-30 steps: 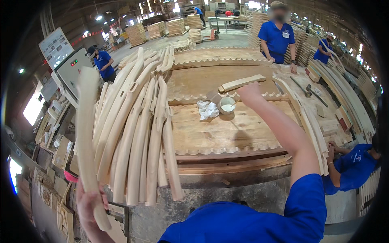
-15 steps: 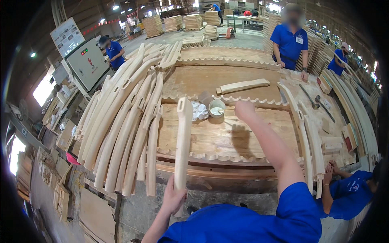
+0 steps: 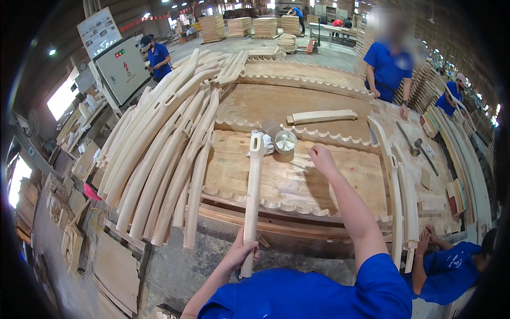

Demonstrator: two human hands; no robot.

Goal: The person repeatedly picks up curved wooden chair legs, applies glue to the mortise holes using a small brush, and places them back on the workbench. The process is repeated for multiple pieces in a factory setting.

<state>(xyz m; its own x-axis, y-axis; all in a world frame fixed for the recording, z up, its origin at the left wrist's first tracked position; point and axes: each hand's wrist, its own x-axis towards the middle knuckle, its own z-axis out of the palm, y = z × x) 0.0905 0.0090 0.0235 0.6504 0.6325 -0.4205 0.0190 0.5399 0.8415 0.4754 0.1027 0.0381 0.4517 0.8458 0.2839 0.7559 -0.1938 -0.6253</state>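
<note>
My left hand (image 3: 244, 250) is wrapped round the lower end of a pale wooden chair-leg-like piece (image 3: 254, 196), held nearly upright. An oblong slot shows in its upper end, which overlaps a crumpled white cloth (image 3: 267, 146) on the bench. Beside that cloth stands a small round cup (image 3: 286, 142) with white liquid in it. My right hand (image 3: 321, 158) is closed at the right of the cup, pinching a thin stick (image 3: 303, 148) that reaches toward the cup. The stick's tip is too small to make out clearly.
Many similar curved wooden pieces (image 3: 159, 143) are heaped at the left. Scalloped wooden strips (image 3: 340, 139) cross the bench, with a loose wooden piece (image 3: 324, 116) beyond. Hammers (image 3: 419, 146) lie at the right. Co-workers stand at the far right (image 3: 389, 69) and near right (image 3: 451, 268).
The slotted wooden piece in my left hand has shifted right, its top now in front of the cloth. My right hand has come lower and slightly nearer, tilting the stick.
</note>
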